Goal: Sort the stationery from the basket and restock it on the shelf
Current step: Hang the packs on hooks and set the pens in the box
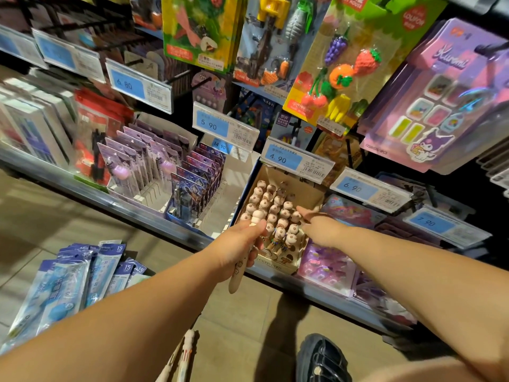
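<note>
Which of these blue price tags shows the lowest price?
The 4.90 tag, right behind the cardboard pen box. The other readable tags show 5.90, 6.80, 6.90, 7.90 and 14.90.

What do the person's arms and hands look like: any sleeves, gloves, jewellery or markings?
The left forearm and right forearm are bare, with no sleeves in view. The left hand and right hand wear no gloves. No watch, bracelet, ring or marking shows.
</note>
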{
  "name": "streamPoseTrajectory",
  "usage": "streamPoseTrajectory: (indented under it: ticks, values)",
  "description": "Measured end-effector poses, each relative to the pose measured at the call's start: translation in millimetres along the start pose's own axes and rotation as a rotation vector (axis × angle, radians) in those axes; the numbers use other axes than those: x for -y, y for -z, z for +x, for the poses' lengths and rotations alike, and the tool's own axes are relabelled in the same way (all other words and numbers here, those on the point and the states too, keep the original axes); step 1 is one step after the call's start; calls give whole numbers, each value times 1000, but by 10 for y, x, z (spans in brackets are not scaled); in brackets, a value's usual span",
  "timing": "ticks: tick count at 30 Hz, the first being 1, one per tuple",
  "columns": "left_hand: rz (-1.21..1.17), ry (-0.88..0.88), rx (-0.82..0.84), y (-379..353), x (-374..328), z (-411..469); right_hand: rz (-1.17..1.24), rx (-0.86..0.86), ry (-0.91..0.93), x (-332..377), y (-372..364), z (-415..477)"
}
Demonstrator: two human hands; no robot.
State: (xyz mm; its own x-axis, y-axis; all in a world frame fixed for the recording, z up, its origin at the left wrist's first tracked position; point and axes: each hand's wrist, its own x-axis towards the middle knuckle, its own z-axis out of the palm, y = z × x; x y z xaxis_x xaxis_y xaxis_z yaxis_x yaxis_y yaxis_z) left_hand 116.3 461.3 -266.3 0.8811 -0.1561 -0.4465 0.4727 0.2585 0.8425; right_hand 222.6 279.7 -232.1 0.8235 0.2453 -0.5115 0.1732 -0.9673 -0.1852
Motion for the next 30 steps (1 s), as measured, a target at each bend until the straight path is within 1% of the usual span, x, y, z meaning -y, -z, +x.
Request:
streamPoseTrajectory:
  ticks: [4, 9, 12, 15, 17, 19, 22, 25, 27, 29, 30]
  values:
    - [-2, 21, 8, -68, -3, -1, -49, 97, -44, -58, -75, -48]
    - [-17, 26, 23, -159, 26, -16, -42, 111, -125, -40, -130, -41]
    - [-7, 19, 28, -163, 30, -44, -186, 39, -113, -25, -103, -75]
    - [5, 13, 17, -110, 25, -43, -304, 4, -25, -103, -143, -89]
    - [11, 10, 0, -54, 30, -24, -261, 31, -37, -132, -199, -128]
    - [13, 9, -13, -14, 42, -4, -248, 21, -45, -128, -214, -143]
    - [6, 20, -11, -10, 39, 46, -224, -68, -32, -106, -166, -103]
    - [12, 28, 18, -53, 3, 75, -79, -206, -20, -59, -115, -113]
    - [6, 39, 41, -84, -12, 88, 154, -258, 13, 2, -94, -155]
    - [-28, 47, 60, -115, -2, 105, 401, -209, 84, 92, -68, -229]
    - [-46, 52, 69, -134, 6, 122, 467, -159, 126, 126, -56, -263]
